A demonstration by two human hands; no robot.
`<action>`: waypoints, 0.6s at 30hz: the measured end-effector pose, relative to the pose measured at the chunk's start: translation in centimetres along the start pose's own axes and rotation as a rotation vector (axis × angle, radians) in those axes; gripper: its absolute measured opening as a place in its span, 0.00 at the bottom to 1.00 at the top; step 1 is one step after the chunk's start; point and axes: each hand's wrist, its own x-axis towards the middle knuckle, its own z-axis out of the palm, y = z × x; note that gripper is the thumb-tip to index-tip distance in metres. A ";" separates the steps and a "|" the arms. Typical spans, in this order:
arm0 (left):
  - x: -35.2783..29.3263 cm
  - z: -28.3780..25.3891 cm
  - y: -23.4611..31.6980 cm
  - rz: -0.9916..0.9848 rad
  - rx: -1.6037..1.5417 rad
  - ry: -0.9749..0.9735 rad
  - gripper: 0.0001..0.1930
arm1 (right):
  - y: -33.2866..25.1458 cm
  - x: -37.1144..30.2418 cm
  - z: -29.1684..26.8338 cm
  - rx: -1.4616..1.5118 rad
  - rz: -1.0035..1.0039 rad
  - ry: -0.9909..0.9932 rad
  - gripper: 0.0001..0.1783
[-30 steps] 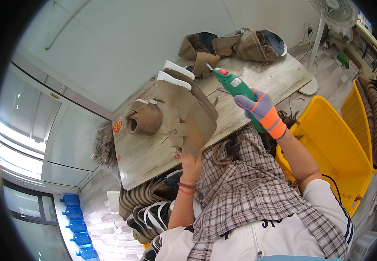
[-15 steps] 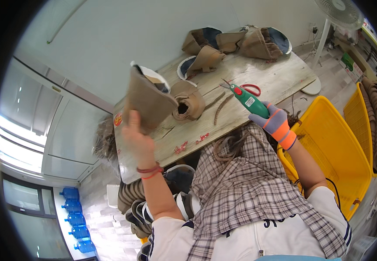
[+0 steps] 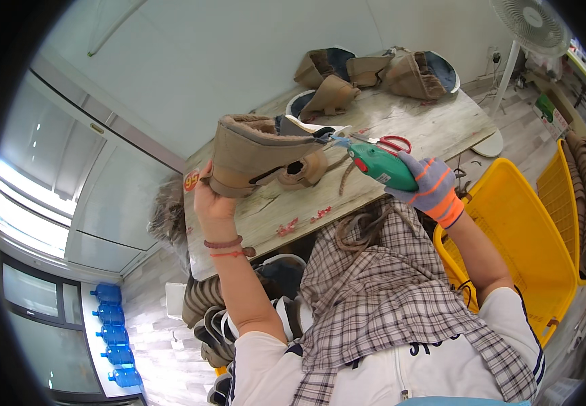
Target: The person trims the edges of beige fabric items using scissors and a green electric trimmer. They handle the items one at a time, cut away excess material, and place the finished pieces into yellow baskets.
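Across my lap lies a checked apron (image 3: 374, 291) with loose brown strips (image 3: 361, 231) bunched on it. Beside my right arm sits a yellow basket (image 3: 520, 247). My right hand (image 3: 435, 184), in a grey and orange glove, is wrapped around a green power tool (image 3: 391, 170), its tip pointing left. My bare left hand (image 3: 215, 203) grips the left end of a brown boot upper (image 3: 252, 161), lifted over the left part of the worktop (image 3: 249, 227), fleece-lined opening facing up. The tool's tip is at the upper's right end; whether it touches, I can't tell. Behind and partly hidden by that upper, a second upper (image 3: 308, 169) rests on the worktop. Red-handled scissors (image 3: 396, 144) lie just beyond the tool. More brown uppers (image 3: 418, 76) sit at the far end, and past the worktop's right corner stands a white fan (image 3: 531, 26).
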 end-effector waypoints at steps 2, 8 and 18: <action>0.3 -0.3 -0.6 -0.032 -0.031 0.009 0.14 | 0.2 -0.4 -0.3 -0.033 0.002 -0.047 0.37; 1.4 -1.9 -1.3 -0.113 -0.096 -0.047 0.15 | 0.1 -0.3 -0.5 -0.011 -0.027 -0.031 0.38; 2.6 -2.2 -3.3 -0.170 -0.114 0.056 0.15 | -0.3 0.3 -0.3 0.180 0.049 -0.047 0.32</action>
